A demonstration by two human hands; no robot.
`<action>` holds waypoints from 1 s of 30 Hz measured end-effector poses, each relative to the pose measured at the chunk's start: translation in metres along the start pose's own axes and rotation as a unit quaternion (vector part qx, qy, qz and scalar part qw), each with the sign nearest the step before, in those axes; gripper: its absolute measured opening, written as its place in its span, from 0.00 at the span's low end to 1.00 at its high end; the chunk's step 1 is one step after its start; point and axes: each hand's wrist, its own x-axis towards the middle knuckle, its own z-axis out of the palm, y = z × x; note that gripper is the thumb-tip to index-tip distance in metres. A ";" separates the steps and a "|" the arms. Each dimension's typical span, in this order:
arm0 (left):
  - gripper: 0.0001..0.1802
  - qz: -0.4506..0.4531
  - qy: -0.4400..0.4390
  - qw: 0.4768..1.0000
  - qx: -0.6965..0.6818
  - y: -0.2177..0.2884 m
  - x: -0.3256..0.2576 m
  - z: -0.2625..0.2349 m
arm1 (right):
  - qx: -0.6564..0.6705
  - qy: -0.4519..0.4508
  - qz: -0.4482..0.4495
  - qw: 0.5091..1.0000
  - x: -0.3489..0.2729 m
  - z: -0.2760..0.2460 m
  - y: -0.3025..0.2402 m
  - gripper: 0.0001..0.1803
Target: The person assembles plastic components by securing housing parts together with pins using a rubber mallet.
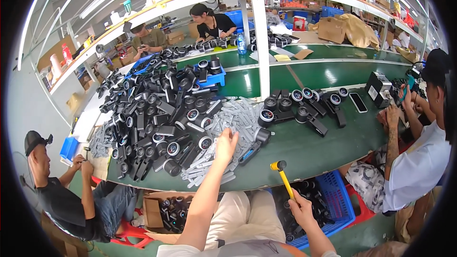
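My left hand (226,145) reaches over a heap of flat grey plastic strips (237,120), its fingers a little apart; no strip shows in them. Closed round the yellow handle of a small hammer (284,180), my right hand (302,209) holds it near the table's front edge, black-and-yellow head up. Right of my left hand, a black part with a round end and a flat arm (255,145) lies by itself. To the left of the strips spreads a large pile of similar black parts (157,119), some with round dial-like faces.
Several more black parts (309,107) and a phone (358,103) lie on the green table (295,150) to the right. A white post (259,33) rises at the table's back. Below stand a blue crate (339,200) and a cardboard box (152,213). Co-workers sit on both sides and opposite.
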 end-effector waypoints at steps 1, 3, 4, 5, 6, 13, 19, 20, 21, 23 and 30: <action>0.12 -0.009 0.006 0.998 -0.062 0.008 -0.001 0.001 | 0.008 0.003 -0.013 1.000 0.001 0.000 0.001 0.24; 0.11 -0.026 -0.024 0.996 -0.088 0.031 -0.008 -0.008 | 0.016 0.008 -0.027 0.999 0.001 0.001 0.003 0.24; 0.13 0.045 0.002 0.999 -0.024 0.029 -0.014 0.000 | 0.024 0.007 -0.028 0.999 0.001 0.001 0.004 0.24; 0.15 0.116 0.027 0.992 0.039 0.026 -0.022 0.008 | 0.032 0.007 -0.030 0.999 0.001 0.002 0.005 0.24; 0.19 0.067 -0.056 0.989 0.120 0.037 -0.030 0.007 | 0.031 0.011 -0.029 0.999 0.000 0.001 0.005 0.24; 0.18 0.105 -0.108 0.984 0.098 0.048 -0.069 0.005 | 0.021 0.011 -0.035 0.999 -0.007 0.000 0.004 0.25; 0.20 0.147 -0.156 0.973 0.086 0.070 -0.097 -0.018 | 0.014 0.009 -0.011 1.000 -0.014 -0.008 -0.007 0.25; 0.21 0.153 -0.132 0.976 0.078 0.074 -0.098 -0.020 | 0.013 0.006 0.007 1.000 -0.015 -0.009 -0.008 0.25; 0.22 0.158 -0.108 0.979 0.070 0.078 -0.098 -0.021 | 0.011 0.004 0.005 1.000 -0.015 -0.009 -0.007 0.25; 0.20 0.138 -0.118 0.982 0.057 0.077 -0.099 -0.017 | 0.011 0.006 0.003 1.000 -0.017 -0.008 -0.004 0.25; 0.12 0.173 -0.080 0.982 0.000 0.070 -0.096 -0.008 | 0.013 0.016 0.006 1.000 -0.019 -0.010 -0.006 0.25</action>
